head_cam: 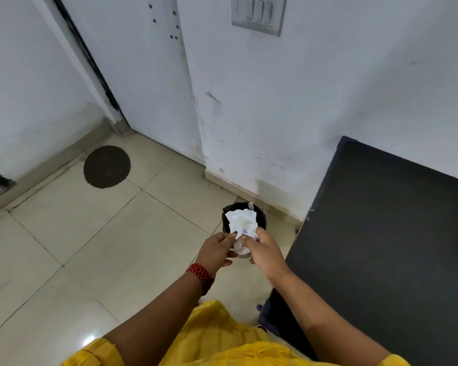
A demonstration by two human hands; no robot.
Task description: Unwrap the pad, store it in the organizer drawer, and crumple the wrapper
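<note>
Both of my hands hold a white crinkled wrapper (240, 221) with small blue print, out in front of me above the floor. My left hand (217, 250) pinches its lower left edge and my right hand (265, 251) pinches its lower right edge. The sheet fans upward from my fingers. It hangs directly over a small dark bin (261, 216) on the floor, and hides most of the bin's opening. A bunched white part (241, 248) sits between my hands; I cannot tell whether it is the pad or more wrapper. No organizer drawer is in view.
A dark table top (389, 233) fills the right side, its corner close to my right forearm. A white wall (302, 101) and a door (148, 75) stand ahead. A round dark mat (106, 166) lies on the tiled floor to the left.
</note>
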